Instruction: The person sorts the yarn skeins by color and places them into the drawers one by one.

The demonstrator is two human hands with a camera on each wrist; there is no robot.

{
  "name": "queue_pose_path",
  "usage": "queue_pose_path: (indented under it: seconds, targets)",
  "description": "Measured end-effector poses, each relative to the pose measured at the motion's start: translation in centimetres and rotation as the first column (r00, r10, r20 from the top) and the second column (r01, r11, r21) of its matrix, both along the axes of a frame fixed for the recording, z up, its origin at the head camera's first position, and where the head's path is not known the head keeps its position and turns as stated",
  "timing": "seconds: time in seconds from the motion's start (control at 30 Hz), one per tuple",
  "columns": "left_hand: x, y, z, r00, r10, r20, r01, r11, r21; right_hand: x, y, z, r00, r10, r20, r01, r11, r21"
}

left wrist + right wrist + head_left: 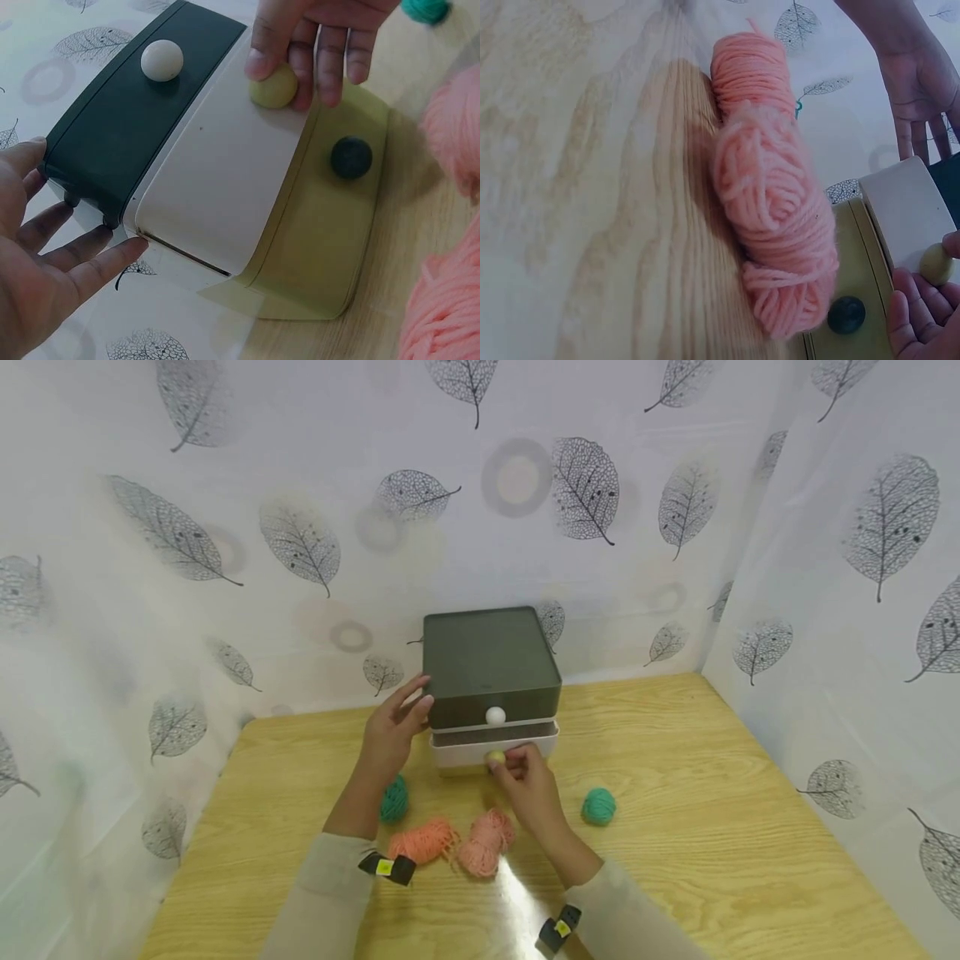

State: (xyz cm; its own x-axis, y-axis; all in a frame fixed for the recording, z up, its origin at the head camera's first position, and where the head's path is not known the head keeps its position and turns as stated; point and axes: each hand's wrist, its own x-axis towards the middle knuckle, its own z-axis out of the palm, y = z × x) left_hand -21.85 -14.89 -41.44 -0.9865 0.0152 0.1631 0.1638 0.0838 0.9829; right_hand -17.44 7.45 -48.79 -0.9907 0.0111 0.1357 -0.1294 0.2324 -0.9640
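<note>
- Head view: on the table (712, 793), before a leaf-print sheet (360, 410), stands a three-tier drawer cabinet (487, 652) whose white middle drawer (453, 755) is pulled partly out.
- The person's right hand (531, 787) pinches that drawer's yellow-green knob (496, 758) — thumb on one side, fingers on the other — while the left hand (390, 731) rests against the cabinet's left side, gripping nothing.
- One green yarn ball (393, 799) lies by the left forearm, another green yarn ball (598, 807) to the right; an orange skein (423, 842) and a pink skein (486, 843) lie between the forearms.
- Left wrist view: the left hand's fingers are spread, nearly straight, at the cabinet's side. A white knob (162, 61) marks the dark green top drawer (112, 127), a dark green knob (351, 157) the yellow-green bottom drawer (322, 240).
- Right wrist view: both skeins lie end to end; the right hand, partly cut off, holds the yellow-green knob.
</note>
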Motion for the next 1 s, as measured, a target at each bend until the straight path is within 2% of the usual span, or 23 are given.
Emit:
queue_pose_path:
  seconds: [0.4,0.57,0.67,0.8,1.0]
  targets:
    - [0.0,0.0,0.2,1.000,-0.005,0.022,0.005,1.000,0.027,1.4,0.1,0.0,1.000,-0.005,0.012,0.005,1.000,-0.013]
    - [0.0,0.0,0.3,1.000,-0.005,0.017,0.004,1.000,0.025,2.8,0.0,2.2,1.000,0.010,0.025,-0.009,1.000,-0.014]
    - [0.0,0.0,0.3,1.000,-0.004,0.011,0.004,1.000,0.027,3.1,0.1,2.0,1.000,0.017,0.012,-0.017,1.000,-0.026]
    - [0.0,0.1,0.3,1.000,-0.006,0.012,0.006,0.999,0.037,2.6,0.6,-0.1,1.000,0.024,0.009,-0.023,0.999,-0.044]
    - [0.1,0.1,0.4,1.000,-0.007,0.012,0.006,0.999,0.033,3.1,0.7,-0.1,0.999,0.031,0.008,-0.030,0.999,-0.032]
